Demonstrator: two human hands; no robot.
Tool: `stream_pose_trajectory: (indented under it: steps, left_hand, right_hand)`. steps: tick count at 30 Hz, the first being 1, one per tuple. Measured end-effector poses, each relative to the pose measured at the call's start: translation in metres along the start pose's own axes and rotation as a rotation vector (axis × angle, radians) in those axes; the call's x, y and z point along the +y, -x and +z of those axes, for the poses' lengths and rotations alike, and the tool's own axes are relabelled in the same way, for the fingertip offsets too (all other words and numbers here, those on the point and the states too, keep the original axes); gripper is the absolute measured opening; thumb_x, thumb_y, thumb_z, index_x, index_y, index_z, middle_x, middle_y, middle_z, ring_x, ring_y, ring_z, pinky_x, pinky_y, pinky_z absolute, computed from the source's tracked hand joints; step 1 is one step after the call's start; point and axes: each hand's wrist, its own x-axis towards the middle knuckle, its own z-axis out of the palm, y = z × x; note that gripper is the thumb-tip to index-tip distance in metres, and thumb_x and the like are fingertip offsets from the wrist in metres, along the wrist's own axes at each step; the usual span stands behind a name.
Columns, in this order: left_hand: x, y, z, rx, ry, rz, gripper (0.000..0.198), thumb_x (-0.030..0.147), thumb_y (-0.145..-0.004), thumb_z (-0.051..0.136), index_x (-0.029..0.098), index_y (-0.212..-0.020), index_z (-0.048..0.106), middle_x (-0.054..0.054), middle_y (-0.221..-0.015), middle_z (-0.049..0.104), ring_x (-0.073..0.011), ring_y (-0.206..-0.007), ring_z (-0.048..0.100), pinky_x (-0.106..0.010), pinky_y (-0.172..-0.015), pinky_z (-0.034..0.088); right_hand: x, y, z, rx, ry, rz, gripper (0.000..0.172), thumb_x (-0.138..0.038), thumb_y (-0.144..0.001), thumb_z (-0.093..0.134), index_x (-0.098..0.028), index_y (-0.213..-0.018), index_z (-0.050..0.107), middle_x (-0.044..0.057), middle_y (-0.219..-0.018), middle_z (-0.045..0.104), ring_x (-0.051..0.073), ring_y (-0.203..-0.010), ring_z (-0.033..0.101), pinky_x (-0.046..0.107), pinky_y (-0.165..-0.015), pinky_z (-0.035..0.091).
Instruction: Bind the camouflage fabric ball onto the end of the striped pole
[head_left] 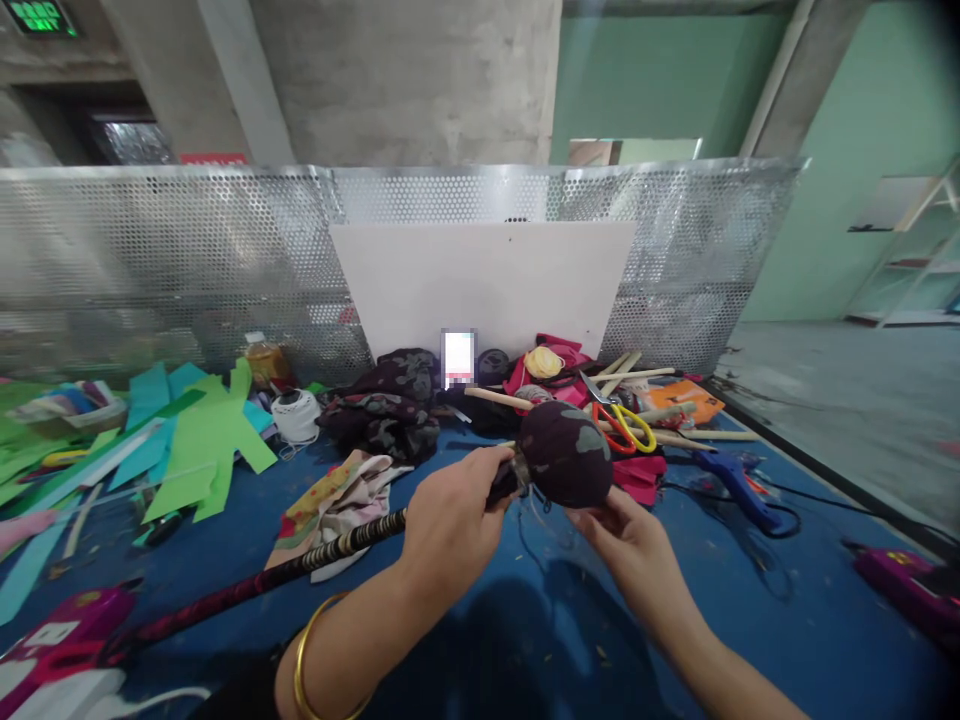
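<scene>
A round ball covered in dark camouflage-patterned cloth [566, 455] sits at the end of a long stick wrapped in dark and striped bands [322, 552]. My left hand [457, 520] is closed around the gathered cloth and stick just below the ball. Curled fingers of my right hand [619, 535] press against the ball's lower right side; their tips are partly hidden. Thin thread [536, 510] hangs loose under the ball between both hands. Just behind the ball lie scissors with red and yellow handles [624, 425].
Camouflage cloth [382, 405], a white thread spool [295, 415] and a patterned rag [337, 505] lie left. Green and blue strips [202, 430] spread farther left. A blue glue gun [742, 490] with a cord is at right. A white board [487, 285] stands behind a lit phone [458, 357].
</scene>
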Motion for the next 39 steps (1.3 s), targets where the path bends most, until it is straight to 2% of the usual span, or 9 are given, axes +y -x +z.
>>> stream_pose_trajectory:
  steps: [3, 7, 14, 23, 26, 29, 32, 35, 39]
  left_hand:
    - [0.004, 0.005, 0.003, 0.044, -0.029, 0.052, 0.027, 0.02, -0.084, 0.054, 0.025, -0.111, 0.054, 0.0, -0.105, 0.068, -0.0221, -0.094, 0.064, -0.032, -0.077, 0.046]
    - [0.007, 0.011, 0.011, 0.083, -0.081, 0.133, 0.031, 0.015, -0.082, 0.052, 0.023, -0.113, 0.052, -0.001, -0.097, 0.067, -0.0224, -0.086, 0.063, -0.033, -0.073, 0.047]
    - [0.011, 0.015, 0.019, 0.102, -0.117, 0.204, 0.024, 0.018, -0.085, 0.048, 0.02, -0.109, 0.052, -0.002, -0.09, 0.064, -0.0217, -0.079, 0.06, -0.034, -0.067, 0.047]
    - [0.012, 0.017, 0.025, 0.155, -0.214, 0.274, 0.023, 0.018, -0.091, 0.036, 0.016, -0.107, 0.052, -0.005, -0.088, 0.063, -0.0225, -0.077, 0.059, -0.036, -0.066, 0.046]
    - [0.012, 0.016, 0.02, 0.123, -0.204, 0.24, 0.023, 0.018, -0.09, 0.037, 0.018, -0.106, 0.054, -0.004, -0.087, 0.064, -0.0226, -0.077, 0.059, -0.035, -0.065, 0.045]
    - [0.009, 0.012, 0.009, 0.053, -0.139, 0.17, 0.023, 0.021, -0.088, 0.043, 0.021, -0.108, 0.054, -0.003, -0.091, 0.065, -0.0225, -0.079, 0.062, -0.034, -0.066, 0.046]
    - [0.003, 0.006, 0.0, 0.026, -0.058, 0.087, 0.027, 0.025, -0.086, 0.05, 0.025, -0.112, 0.054, -0.001, -0.103, 0.067, -0.0229, -0.088, 0.064, -0.032, -0.07, 0.047]
    - [-0.002, 0.0, -0.004, -0.009, -0.019, 0.015, 0.028, 0.03, -0.086, 0.051, 0.028, -0.114, 0.055, 0.0, -0.108, 0.068, -0.0243, -0.094, 0.064, -0.033, -0.074, 0.047]
    - [-0.002, -0.003, -0.001, -0.127, 0.019, -0.017, 0.024, 0.03, -0.083, 0.053, 0.028, -0.107, 0.059, 0.001, -0.103, 0.07, -0.026, -0.096, 0.064, -0.033, -0.073, 0.047]
  right_hand:
    - [-0.005, -0.003, 0.004, 0.062, -0.219, 0.161, 0.06, -0.032, -0.059, 0.081, -0.021, -0.114, 0.06, 0.009, -0.114, 0.066, 0.026, -0.104, 0.06, 0.038, -0.088, 0.047]
    - [-0.017, 0.008, 0.026, 0.033, -0.598, 0.326, 0.052, -0.028, -0.052, 0.085, -0.022, -0.101, 0.068, 0.005, -0.104, 0.071, 0.024, -0.104, 0.06, 0.036, -0.094, 0.043]
    - [-0.029, 0.017, 0.062, 0.172, -1.006, 0.632, 0.035, -0.025, -0.054, 0.086, -0.023, -0.086, 0.071, -0.002, -0.087, 0.072, 0.01, -0.068, 0.063, 0.02, -0.062, 0.052]
    - [-0.04, 0.012, 0.071, 0.325, -1.008, 0.639, 0.042, -0.026, -0.048, 0.088, -0.021, -0.086, 0.07, -0.003, -0.088, 0.071, 0.009, -0.067, 0.062, 0.017, -0.054, 0.048]
    - [-0.037, 0.011, 0.071, 0.288, -0.924, 0.568, 0.041, -0.029, -0.052, 0.086, -0.023, -0.09, 0.07, -0.002, -0.093, 0.07, 0.012, -0.075, 0.062, 0.02, -0.058, 0.047]
    - [-0.034, 0.015, 0.064, 0.11, -0.712, 0.412, 0.029, -0.038, -0.067, 0.076, -0.022, -0.09, 0.07, 0.001, -0.09, 0.069, 0.015, -0.077, 0.06, 0.026, -0.066, 0.046]
    - [-0.029, 0.026, 0.046, -0.034, -0.227, 0.246, 0.023, -0.041, -0.077, 0.066, -0.018, -0.077, 0.069, 0.002, -0.068, 0.063, 0.015, -0.065, 0.055, 0.028, -0.064, 0.043]
    - [-0.024, 0.039, 0.023, -0.007, 0.262, -0.093, 0.015, -0.032, -0.08, 0.064, -0.02, -0.073, 0.069, 0.002, -0.067, 0.062, 0.017, -0.067, 0.054, 0.028, -0.064, 0.039]
    - [-0.021, 0.044, 0.009, -0.103, 0.291, -0.374, 0.012, -0.022, -0.085, 0.057, -0.024, -0.08, 0.067, 0.003, -0.075, 0.065, 0.018, -0.078, 0.057, 0.029, -0.072, 0.041]
